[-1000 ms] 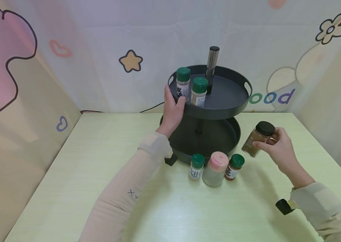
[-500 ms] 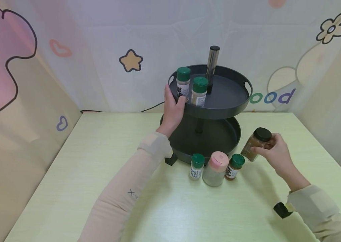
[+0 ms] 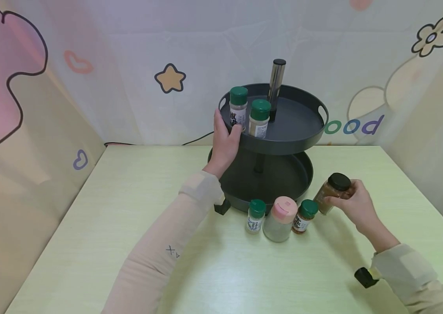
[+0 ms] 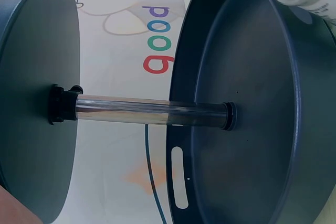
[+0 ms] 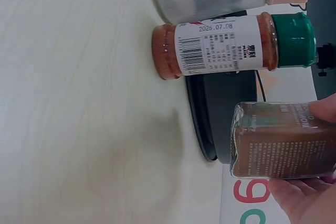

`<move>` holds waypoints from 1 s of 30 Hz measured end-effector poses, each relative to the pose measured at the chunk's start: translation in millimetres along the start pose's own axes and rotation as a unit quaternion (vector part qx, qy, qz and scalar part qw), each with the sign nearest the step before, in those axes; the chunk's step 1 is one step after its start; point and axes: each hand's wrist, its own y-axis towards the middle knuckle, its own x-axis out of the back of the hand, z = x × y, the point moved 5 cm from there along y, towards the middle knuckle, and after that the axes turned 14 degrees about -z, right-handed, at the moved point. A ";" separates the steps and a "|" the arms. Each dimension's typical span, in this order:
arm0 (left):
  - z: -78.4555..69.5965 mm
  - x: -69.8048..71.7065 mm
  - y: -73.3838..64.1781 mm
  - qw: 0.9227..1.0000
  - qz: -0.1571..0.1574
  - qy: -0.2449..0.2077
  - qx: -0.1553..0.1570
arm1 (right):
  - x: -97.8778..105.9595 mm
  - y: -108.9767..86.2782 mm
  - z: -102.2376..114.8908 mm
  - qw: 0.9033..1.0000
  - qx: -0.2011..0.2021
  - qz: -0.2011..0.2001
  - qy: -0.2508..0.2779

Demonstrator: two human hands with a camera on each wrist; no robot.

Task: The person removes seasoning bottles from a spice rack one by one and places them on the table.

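My left hand (image 3: 224, 147) holds the left rim of the upper tier of a black two-tier tray (image 3: 284, 146), thumb spread towards the front. Two green-capped spice jars (image 3: 238, 112) stand upright on that tier, close to this hand. To the right of the tray, my right hand (image 3: 359, 208) grips a square glass spice jar (image 3: 325, 194) of brown powder with a black lid. This jar is tilted and held above the table; its printed side (image 5: 283, 148) shows in the right wrist view. Just left of it stands a green-capped jar of red spice (image 5: 218, 45).
In front of the tray, a pink-lidded glass jar (image 3: 278, 226) stands between the red spice jar and a small green-capped jar (image 3: 254, 222). The tray's lower tier (image 3: 241, 183) shows bare floor. A metal post (image 3: 276, 85) rises from the upper tier. A printed curtain hangs behind.
My right hand has lowered the black-lidded spice jar and brought it slightly left and nearer, towards the red spice jar. My left hand has stayed on the tray.
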 end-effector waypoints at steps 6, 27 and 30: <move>0.5 -0.2 0.8 1.000 -0.003 0.004 -0.003 | -4.8 -3.6 -4.3 1.000 0.000 0.004 -0.022; -0.1 0.2 -0.9 1.000 -0.009 0.011 0.001 | -13.0 -14.3 -9.1 0.998 -0.016 0.028 -0.062; -0.5 0.4 -1.2 1.000 -0.008 0.011 0.002 | -14.1 -15.6 -10.2 0.997 -0.019 0.030 -0.063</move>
